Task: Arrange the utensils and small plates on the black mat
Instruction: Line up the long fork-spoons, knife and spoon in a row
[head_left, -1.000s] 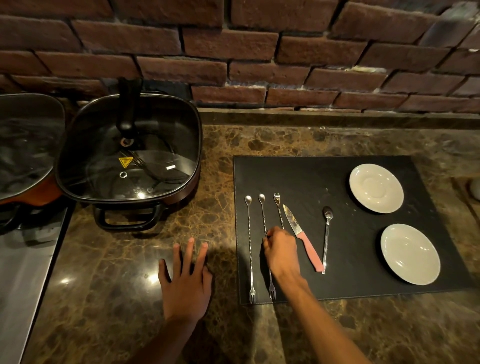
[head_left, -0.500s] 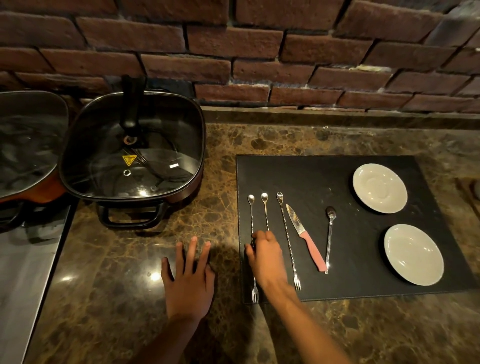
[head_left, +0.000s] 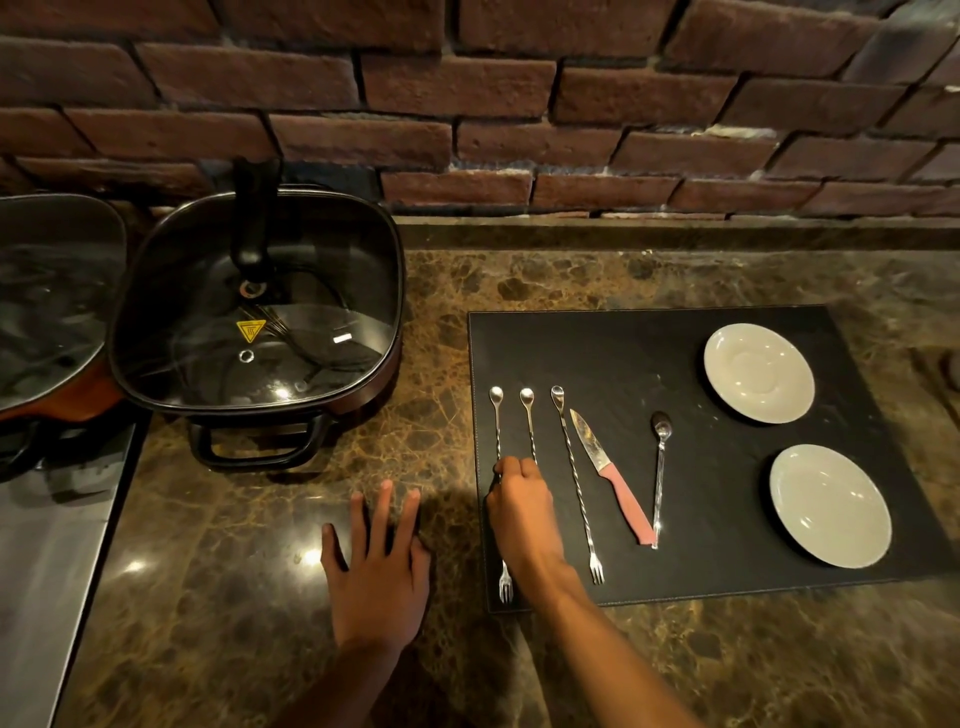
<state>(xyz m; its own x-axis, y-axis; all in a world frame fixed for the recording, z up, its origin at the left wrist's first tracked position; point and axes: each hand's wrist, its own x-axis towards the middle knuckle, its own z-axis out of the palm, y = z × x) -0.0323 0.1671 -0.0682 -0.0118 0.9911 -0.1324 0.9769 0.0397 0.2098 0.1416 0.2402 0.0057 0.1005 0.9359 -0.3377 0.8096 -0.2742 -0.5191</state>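
Observation:
A black mat (head_left: 649, 353) lies on the marble counter. Three long twisted spoon-forks lie side by side at its left: the leftmost (head_left: 497, 421), the second (head_left: 528, 421) and the third (head_left: 574, 478), which slants. To their right are a pink-handled knife (head_left: 618, 480) and a small spoon (head_left: 660, 467). Two white small plates, one far (head_left: 758, 371) and one near (head_left: 829, 504), sit at the mat's right. My right hand (head_left: 522, 512) covers the middle of the first two spoon-forks, fingers curled on the leftmost one. My left hand (head_left: 379, 577) rests flat on the counter, fingers spread.
A square electric pan with a glass lid (head_left: 254, 322) stands left of the mat, its handle (head_left: 260, 452) toward me. Another lidded pan (head_left: 47, 301) and a steel surface (head_left: 47, 545) are at the far left. A brick wall (head_left: 519, 130) runs behind.
My right hand has shifted left from the third spoon-fork to the leftmost one. The third spoon-fork now lies free, slanted beside the knife. My left hand has stayed put.

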